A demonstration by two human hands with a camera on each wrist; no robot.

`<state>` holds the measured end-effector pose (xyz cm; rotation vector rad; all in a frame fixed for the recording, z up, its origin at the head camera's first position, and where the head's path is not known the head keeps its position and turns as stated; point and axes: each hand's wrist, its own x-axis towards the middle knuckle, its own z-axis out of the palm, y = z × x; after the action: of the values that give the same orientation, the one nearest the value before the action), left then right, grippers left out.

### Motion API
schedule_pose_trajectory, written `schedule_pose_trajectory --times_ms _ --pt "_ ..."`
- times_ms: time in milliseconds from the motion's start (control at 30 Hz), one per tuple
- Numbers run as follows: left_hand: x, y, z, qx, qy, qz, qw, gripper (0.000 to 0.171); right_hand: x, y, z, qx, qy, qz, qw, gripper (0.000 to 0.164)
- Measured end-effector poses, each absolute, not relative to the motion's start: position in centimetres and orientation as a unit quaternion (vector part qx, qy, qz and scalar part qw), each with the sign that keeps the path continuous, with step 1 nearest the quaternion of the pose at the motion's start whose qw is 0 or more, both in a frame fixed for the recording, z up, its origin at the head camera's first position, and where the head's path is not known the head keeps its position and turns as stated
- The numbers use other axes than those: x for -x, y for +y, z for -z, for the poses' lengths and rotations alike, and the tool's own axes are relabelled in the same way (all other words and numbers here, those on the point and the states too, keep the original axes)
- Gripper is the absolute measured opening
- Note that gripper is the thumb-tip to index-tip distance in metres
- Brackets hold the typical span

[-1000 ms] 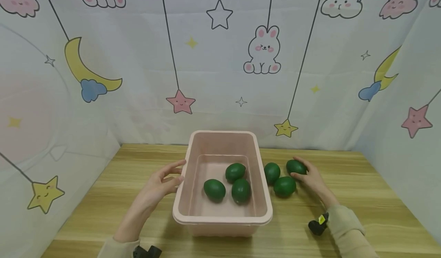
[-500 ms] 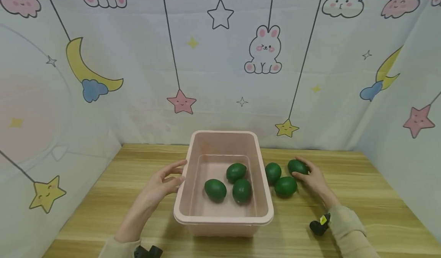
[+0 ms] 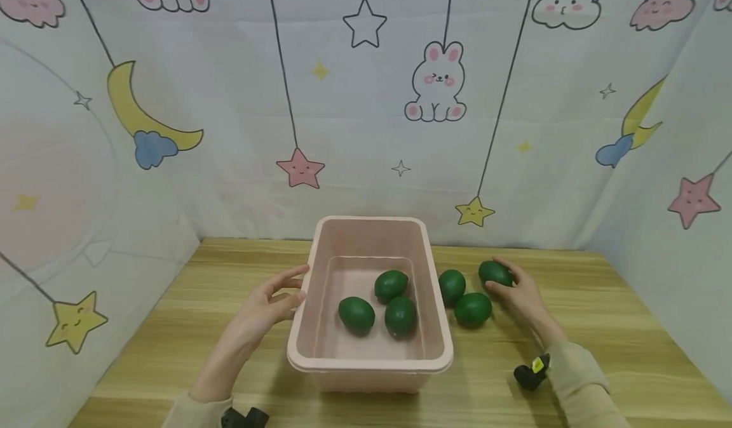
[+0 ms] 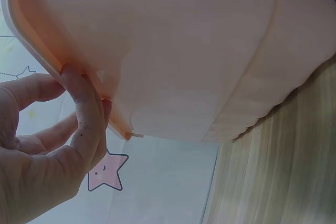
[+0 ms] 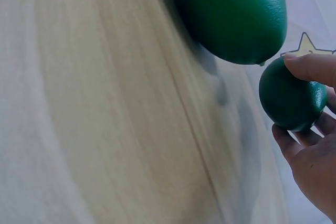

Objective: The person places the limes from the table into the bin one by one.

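A pink plastic bin [image 3: 366, 366] stands on the table with three glossy dark green oval fruits inside, one being the fruit [image 3: 356, 315] on the left. My left hand [image 3: 269, 304] pinches the bin's left rim; in the left wrist view its thumb and fingers meet at that rim [image 4: 37, 53]. To the right of the bin, my right hand [image 3: 523, 294] holds a matching green fruit [image 3: 495, 274] between thumb and fingers. In the right wrist view, this held fruit [image 5: 289, 95] shows above the table surface. Two more fruits, a rear one [image 3: 452, 287] and a front one [image 3: 473, 309], lie between bin and hand.
The wood-grain table [image 3: 515, 402] reaches back to a white cloth [image 3: 366, 129] printed with stars, moons and rabbits, which also hangs along both sides. Black cameras are strapped at the wrists, such as the right wrist camera [image 3: 530, 373].
My right hand has shifted slightly right and up in the head view, bringing its fruit away from the other two beside the bin. The left hand and bin stay put.
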<state>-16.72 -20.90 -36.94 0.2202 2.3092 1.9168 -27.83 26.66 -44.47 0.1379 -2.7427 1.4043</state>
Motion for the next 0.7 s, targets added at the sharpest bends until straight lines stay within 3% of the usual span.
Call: schedule_pose_trajectory --times_ms 700 --pt "16.7 -20.8 37.0 -0.064 0.768 -0.634 0.066 0.054 27.2 26.5 42.2 -0.054 -0.886 -0.46 0.032 0.07"
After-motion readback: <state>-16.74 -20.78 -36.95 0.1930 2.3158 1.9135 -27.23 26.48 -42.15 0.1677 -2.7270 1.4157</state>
